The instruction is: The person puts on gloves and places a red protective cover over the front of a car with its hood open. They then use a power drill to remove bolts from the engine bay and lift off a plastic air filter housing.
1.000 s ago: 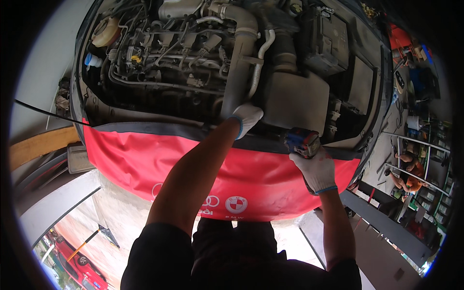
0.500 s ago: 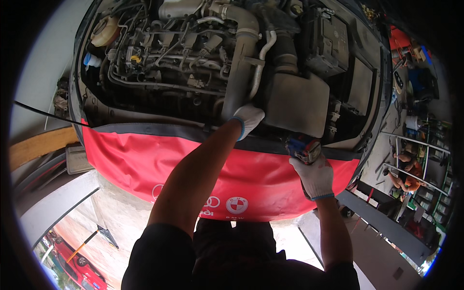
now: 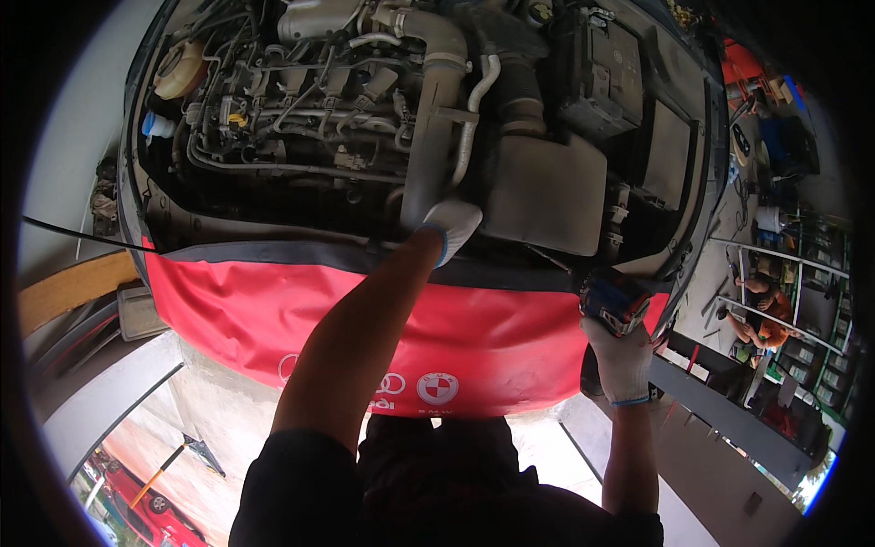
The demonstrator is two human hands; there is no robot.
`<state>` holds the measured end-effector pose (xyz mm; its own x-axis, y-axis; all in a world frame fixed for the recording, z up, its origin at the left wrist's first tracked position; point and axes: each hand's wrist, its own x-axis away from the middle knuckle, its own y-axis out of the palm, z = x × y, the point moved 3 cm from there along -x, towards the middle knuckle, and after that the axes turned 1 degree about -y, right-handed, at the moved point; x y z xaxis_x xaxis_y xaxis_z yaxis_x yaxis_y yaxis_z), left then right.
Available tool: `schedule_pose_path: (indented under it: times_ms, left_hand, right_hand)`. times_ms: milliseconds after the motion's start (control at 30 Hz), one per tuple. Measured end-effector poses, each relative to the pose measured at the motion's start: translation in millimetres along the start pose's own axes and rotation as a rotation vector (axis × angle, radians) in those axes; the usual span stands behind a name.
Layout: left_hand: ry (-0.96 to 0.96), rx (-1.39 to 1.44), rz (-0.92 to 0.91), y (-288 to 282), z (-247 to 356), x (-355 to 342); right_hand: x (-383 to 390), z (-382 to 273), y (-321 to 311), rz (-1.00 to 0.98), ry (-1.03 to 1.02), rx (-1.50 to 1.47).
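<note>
In a white knit glove, my right hand (image 3: pixel 619 361) is closed around the grip of a blue and black cordless drill (image 3: pixel 616 302). The drill is over the right part of a red fender cover (image 3: pixel 510 342), and its long thin bit (image 3: pixel 552 259) points up and left toward the lower edge of a dark, dusty box-shaped housing (image 3: pixel 547 196). My gloved left hand (image 3: pixel 455 228) reaches into the front of the engine bay, against the lower end of a wide dusty pipe (image 3: pixel 428 173). Its fingers are hidden from view.
The engine (image 3: pixel 328 100) fills the upper left of the bay, with a battery (image 3: pixel 602 73) at upper right. A yellowed reservoir (image 3: pixel 180 71) and a blue-capped filler (image 3: pixel 158 125) sit at the left. Another person (image 3: pixel 766 310) crouches near metal shelving at the right.
My right hand has drawn the drill back, right and slightly down, uncovering its long bit. My left hand stays by the pipe; the whole view has shifted a little.
</note>
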<state>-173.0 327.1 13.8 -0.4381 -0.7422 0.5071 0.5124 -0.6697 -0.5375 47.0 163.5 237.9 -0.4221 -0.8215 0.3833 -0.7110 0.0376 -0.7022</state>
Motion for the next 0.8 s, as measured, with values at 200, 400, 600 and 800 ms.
schedule_pose_path:
  times_ms: [200,400,600,800]
  left_hand:
    - [-0.234,0.353,0.121,7,-19,1]
    - [-0.357,0.538,0.099,-4,-4,12]
    - [-0.410,0.801,0.145,2,-16,21]
    - [-0.335,0.694,0.220,5,-21,20]
  right_hand:
    - [-10,32,-60,0.018,0.129,0.194]
    - [-30,81,-53,0.089,-0.002,0.427]
    - [-46,82,-52,0.015,-0.220,0.511]
    - [-61,83,-54,-0.073,-0.565,0.939]
